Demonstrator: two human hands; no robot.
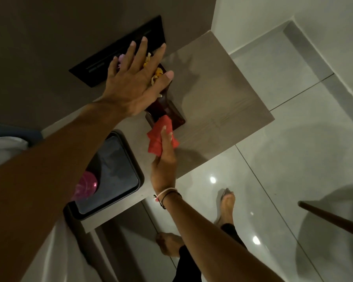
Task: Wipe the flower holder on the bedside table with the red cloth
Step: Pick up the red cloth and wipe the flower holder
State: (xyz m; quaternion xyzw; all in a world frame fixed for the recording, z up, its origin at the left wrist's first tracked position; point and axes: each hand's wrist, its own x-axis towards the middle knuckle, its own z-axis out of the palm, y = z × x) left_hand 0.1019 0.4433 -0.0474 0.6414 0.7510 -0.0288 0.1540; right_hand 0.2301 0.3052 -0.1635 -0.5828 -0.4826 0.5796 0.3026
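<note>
The person's left hand (pixel 134 78) is stretched out flat with all the fingers spread wide, palm down over the top of the flowers, gripping nothing. The right hand (pixel 164 159) comes in lower, wrist turned sideways, fingers pinched around a crumpled red cloth (pixel 161 135) that's pressed against the near end of the dark glossy brown flower holder (pixel 171 110).

That holder looks like polished wood — long, boat-like, flaring wider at the near end — and sits near the middle of the pale grey wood-grain bedside table (pixel 222 94), up by the wall. Yellow and white petals (pixel 157 75) peek out between the spread fingers, plus a pinkish bloom (pixel 121 58) at the far side.

Also on the table: a black rounded-corner tray (pixel 112 174) with a shiny pink object (pixel 86 184) in it. A thin white and black string bracelet (pixel 167 193) circles the right wrist.
</note>
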